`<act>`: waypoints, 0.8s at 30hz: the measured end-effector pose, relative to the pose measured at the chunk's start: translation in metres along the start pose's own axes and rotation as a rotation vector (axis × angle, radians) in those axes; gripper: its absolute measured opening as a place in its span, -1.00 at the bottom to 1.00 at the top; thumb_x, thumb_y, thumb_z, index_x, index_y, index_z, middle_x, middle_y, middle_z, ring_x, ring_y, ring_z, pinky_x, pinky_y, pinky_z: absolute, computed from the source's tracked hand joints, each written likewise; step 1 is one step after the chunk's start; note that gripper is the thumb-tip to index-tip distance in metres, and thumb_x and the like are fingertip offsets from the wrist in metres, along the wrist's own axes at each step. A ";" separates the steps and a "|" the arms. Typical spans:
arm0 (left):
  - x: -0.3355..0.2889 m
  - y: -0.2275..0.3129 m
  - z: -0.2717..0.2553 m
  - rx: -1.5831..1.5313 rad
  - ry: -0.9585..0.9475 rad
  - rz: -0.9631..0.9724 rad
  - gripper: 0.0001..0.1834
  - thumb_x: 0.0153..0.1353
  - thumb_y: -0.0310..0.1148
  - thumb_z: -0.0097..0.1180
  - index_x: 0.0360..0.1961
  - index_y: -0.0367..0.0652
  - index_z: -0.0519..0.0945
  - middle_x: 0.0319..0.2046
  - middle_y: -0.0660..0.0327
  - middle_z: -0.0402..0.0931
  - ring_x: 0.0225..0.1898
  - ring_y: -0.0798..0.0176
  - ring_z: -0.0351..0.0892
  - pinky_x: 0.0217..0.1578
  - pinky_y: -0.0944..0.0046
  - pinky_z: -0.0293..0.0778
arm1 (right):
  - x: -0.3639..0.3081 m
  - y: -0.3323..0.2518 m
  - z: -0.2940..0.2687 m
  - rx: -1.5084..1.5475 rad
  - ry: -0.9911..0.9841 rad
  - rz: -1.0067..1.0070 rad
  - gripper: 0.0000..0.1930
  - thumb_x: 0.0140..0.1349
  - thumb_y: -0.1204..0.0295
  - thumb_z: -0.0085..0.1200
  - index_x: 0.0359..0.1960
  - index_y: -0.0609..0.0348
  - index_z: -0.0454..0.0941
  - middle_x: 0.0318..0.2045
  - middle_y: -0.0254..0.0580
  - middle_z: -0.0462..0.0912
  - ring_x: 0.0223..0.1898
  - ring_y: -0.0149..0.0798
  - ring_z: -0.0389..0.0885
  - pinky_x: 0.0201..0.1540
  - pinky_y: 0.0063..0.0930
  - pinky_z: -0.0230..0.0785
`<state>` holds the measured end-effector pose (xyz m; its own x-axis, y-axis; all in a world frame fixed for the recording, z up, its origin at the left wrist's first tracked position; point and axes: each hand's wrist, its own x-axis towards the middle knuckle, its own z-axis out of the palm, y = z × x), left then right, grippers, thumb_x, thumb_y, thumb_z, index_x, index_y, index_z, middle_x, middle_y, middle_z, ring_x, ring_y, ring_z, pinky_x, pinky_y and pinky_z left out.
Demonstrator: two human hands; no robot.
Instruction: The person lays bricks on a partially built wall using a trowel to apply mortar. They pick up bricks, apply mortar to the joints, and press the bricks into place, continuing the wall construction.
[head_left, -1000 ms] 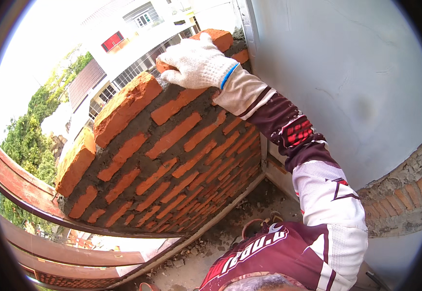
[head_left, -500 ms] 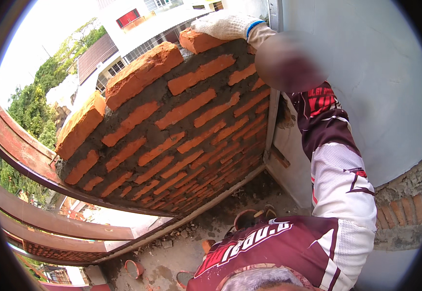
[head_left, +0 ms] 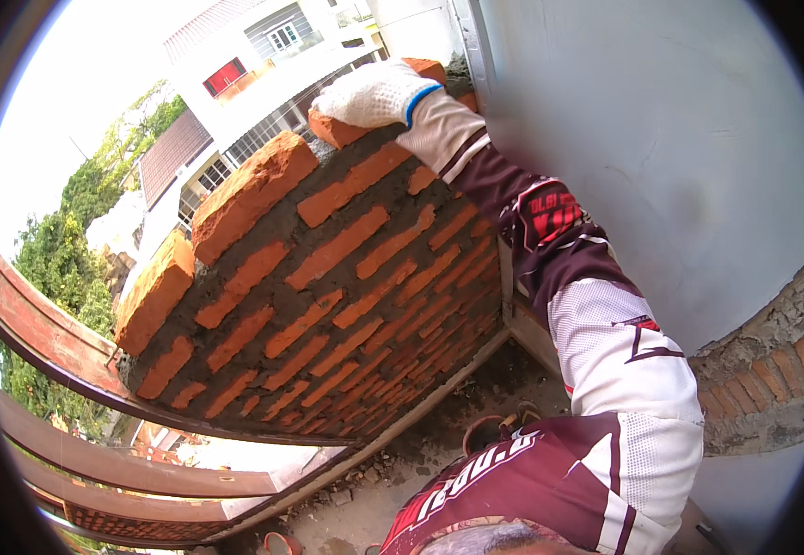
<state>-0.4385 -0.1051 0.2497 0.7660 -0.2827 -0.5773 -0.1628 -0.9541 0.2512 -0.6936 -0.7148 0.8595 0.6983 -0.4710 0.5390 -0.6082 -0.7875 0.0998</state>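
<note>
Beneath right hand point(head_left: 374, 94) fingers point(head_left: 335, 96), brick point(head_left: 331, 129) sat atop wall point(head_left: 337, 266).
Fingers curved over it; grip could not be determined.

A wide fisheye camera, the left of a side-by-side pair worn on the person's head, looks down slantwise across the brick wall point(head_left: 328, 296) from close by. The wearer's shirt point(head_left: 550, 462) is near the lens at the lower edge, the gloved right hand point(head_left: 374, 97) farther off at upper centre. Beyond, the view reaches a white house point(head_left: 263, 74); straight edges bow toward the dark rim.
</note>
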 end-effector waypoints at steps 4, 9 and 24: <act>0.001 -0.015 -0.076 0.012 0.182 -0.057 -0.18 0.07 0.05 0.45 0.29 -0.15 0.49 0.01 -0.18 0.67 0.02 -0.10 0.72 -0.04 -0.03 0.66 | -0.010 -0.011 -0.015 0.098 -0.096 0.116 -0.41 0.55 -0.09 -0.37 0.29 -0.14 0.60 0.31 -0.19 0.60 0.28 0.01 0.59 0.36 0.06 0.34; -0.010 -0.039 -0.156 0.010 0.347 -0.124 -0.17 0.07 0.06 0.44 0.29 -0.15 0.49 0.01 -0.18 0.67 0.02 -0.10 0.72 -0.04 -0.03 0.65 | -0.017 -0.007 -0.015 0.088 0.000 0.137 -0.40 0.51 -0.08 -0.32 0.26 -0.06 0.62 0.24 -0.09 0.66 0.23 0.01 0.63 0.32 0.03 0.37; -0.023 -0.037 -0.086 0.098 0.185 -0.083 -0.17 0.06 0.08 0.44 0.28 -0.15 0.50 0.00 -0.20 0.67 0.02 -0.11 0.72 -0.03 -0.02 0.64 | -0.267 -0.105 0.206 0.686 0.457 -0.039 -0.58 0.32 0.09 0.19 0.03 0.13 0.67 0.03 -0.09 0.69 0.12 0.04 0.64 0.25 -0.01 0.42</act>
<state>-0.3964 -0.0544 0.3200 0.8790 -0.1882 -0.4381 -0.1470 -0.9810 0.1266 -0.7382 -0.5880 0.5330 0.4014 -0.3470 0.8476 -0.1174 -0.9373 -0.3281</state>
